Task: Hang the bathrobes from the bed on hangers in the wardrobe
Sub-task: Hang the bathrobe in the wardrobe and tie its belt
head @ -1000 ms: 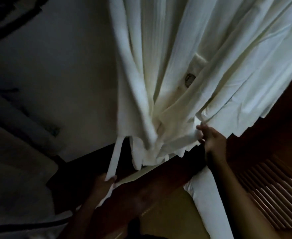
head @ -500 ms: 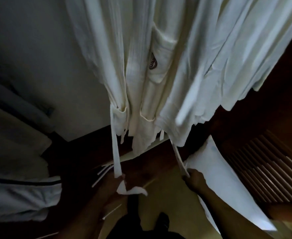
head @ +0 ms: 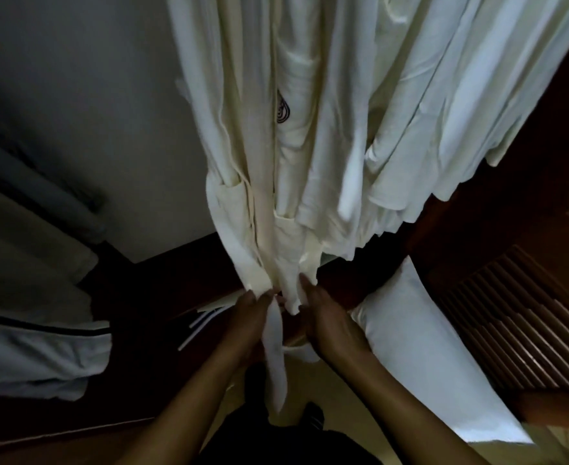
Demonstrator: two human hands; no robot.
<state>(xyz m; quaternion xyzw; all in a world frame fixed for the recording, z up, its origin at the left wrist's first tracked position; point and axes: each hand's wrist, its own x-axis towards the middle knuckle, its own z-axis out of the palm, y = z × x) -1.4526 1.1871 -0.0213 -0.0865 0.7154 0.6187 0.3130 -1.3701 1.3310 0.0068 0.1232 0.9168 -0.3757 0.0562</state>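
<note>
Bedding (head: 41,350) with dark stripe: far left of the fingers, well apart. Grey wall (head: 91,95) up-left of them. Left hand (head: 246,330): fingers (head: 250,298) point up, tips touching the bottom hem of the white bathrobes (head: 326,146). White belt (head: 274,357) drops from those fingertips down the hand's right edge, loose end hanging below the wrist. Pinched or just lying against the hand: can't tell, too dark. Bathrobes hang straight above both hands, filling top centre to top right; dark round logo (head: 281,107) on a chest pocket well above the fingertips. Right hand (head: 330,327): just right of the belt, fingers (head: 306,286) straight and relaxed, tips on the same hem, nothing gripped. White pillow (head: 427,347) just right of the right wrist. Wooden slatted door (head: 511,323) further right.
</note>
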